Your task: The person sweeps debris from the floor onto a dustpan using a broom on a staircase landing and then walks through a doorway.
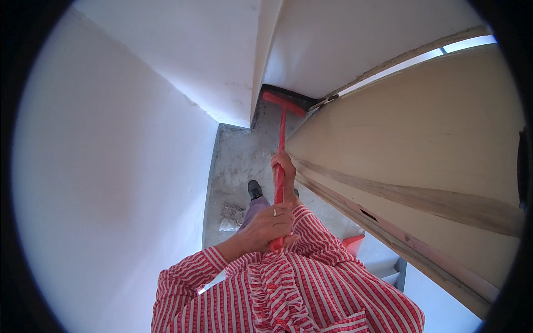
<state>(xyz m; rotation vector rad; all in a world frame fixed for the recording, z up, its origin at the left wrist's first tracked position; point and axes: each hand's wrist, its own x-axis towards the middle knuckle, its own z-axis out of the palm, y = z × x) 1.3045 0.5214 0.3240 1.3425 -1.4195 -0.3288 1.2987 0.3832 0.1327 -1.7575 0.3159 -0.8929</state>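
Observation:
A broom with a red handle (282, 129) and a wide red head (284, 103) reaches away from me. Its head lies at the far end of the narrow concrete floor, in the corner between the wall and the door's hinge side. My left hand (267, 227), with a ring on one finger, grips the top end of the handle close to my chest. Farther down, my right hand (284, 166) is closed around the handle near its middle. Which hand is left or right is read from the sleeves: the ringed hand comes from the picture's left.
A white wall (125, 175) runs along the left. On the right stands an open beige door (395, 137). Debris (234, 211) and a clear plastic piece (228, 225) lie by my shoe (255, 190). A red plastic object (354, 244) is at the lower right.

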